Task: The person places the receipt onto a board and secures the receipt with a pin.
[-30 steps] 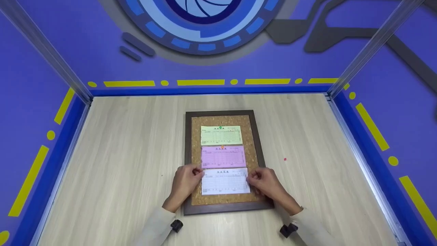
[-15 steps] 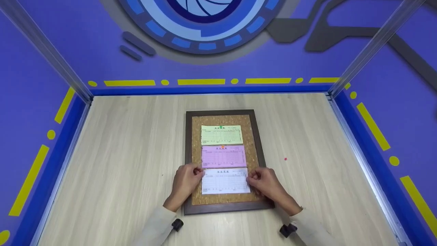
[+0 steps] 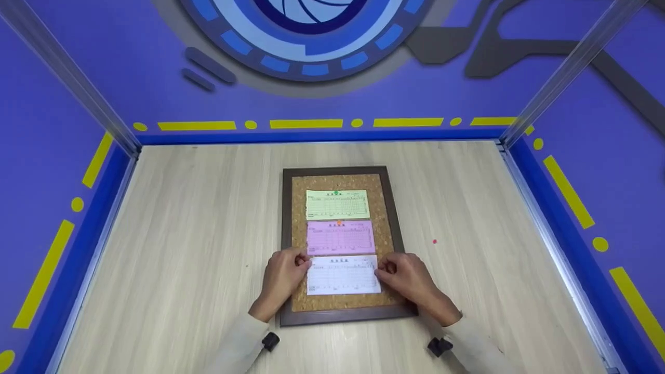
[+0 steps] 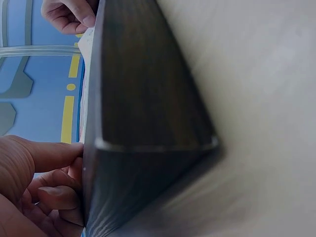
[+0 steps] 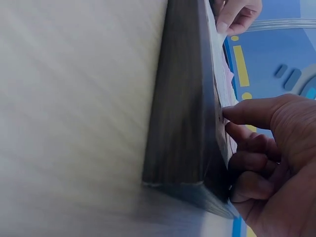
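Observation:
A white printed slip [image 3: 343, 278] lies on the lower part of a cork board [image 3: 343, 303] with a dark wooden frame [image 3: 343, 316]. My left hand [image 3: 283, 270] pinches the slip's left edge between thumb and curled fingers. On the opposite edge my right hand [image 3: 408, 275] pinches it the same way. Above the white slip is a pink slip [image 3: 340, 240] with an orange pushpin [image 3: 339, 223]. Higher still, a green pushpin [image 3: 336, 192] marks a pale green slip [image 3: 337, 206]. In both wrist views the frame's side hides most of the slips.
A small red piece [image 3: 435, 241], too small to identify, lies on the wooden table [image 3: 197, 223] right of the board. Blue-purple walls [image 3: 332, 109] with yellow dashes enclose the table at the back and both sides.

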The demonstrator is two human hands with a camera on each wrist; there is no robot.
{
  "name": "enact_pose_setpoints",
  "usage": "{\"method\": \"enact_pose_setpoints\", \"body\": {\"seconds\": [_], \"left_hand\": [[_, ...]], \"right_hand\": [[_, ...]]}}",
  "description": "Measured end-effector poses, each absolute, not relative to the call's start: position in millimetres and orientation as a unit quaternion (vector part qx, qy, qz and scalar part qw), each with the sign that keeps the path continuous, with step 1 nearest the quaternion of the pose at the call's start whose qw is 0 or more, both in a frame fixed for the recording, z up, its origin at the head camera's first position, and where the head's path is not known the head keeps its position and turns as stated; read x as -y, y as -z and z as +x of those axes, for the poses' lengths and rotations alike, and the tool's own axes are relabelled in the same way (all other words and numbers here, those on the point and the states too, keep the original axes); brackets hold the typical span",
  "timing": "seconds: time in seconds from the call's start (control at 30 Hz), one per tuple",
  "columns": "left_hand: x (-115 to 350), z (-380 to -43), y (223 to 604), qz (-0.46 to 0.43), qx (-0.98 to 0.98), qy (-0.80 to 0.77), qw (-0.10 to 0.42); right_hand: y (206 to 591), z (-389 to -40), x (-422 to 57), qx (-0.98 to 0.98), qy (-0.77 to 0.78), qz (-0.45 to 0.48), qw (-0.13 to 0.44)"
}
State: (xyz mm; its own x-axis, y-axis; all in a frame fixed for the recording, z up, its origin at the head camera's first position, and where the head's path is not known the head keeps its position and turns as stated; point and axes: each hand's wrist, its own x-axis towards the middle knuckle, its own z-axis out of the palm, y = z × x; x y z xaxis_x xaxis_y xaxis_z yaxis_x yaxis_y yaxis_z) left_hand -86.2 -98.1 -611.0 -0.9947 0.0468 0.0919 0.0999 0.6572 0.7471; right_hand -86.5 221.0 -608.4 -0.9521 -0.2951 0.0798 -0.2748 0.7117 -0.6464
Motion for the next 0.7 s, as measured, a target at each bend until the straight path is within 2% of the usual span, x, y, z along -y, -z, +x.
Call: {"method": "enact_pose_setpoints", "body": {"seconds": [0.4, 0.7], "left_hand": [[97.5, -87.1, 612.2, -0.040, 0.911, 0.409, 0.042], [97.0, -86.2, 612.1, -0.047, 0.910, 0.410, 0.036]], "right_hand": [[619.0, -83.5, -224.5, -0.920, 0.332, -0.196, -0.067], [619.7, -83.5, -226.1, -0.916, 0.351, -0.190, -0.040]]}}
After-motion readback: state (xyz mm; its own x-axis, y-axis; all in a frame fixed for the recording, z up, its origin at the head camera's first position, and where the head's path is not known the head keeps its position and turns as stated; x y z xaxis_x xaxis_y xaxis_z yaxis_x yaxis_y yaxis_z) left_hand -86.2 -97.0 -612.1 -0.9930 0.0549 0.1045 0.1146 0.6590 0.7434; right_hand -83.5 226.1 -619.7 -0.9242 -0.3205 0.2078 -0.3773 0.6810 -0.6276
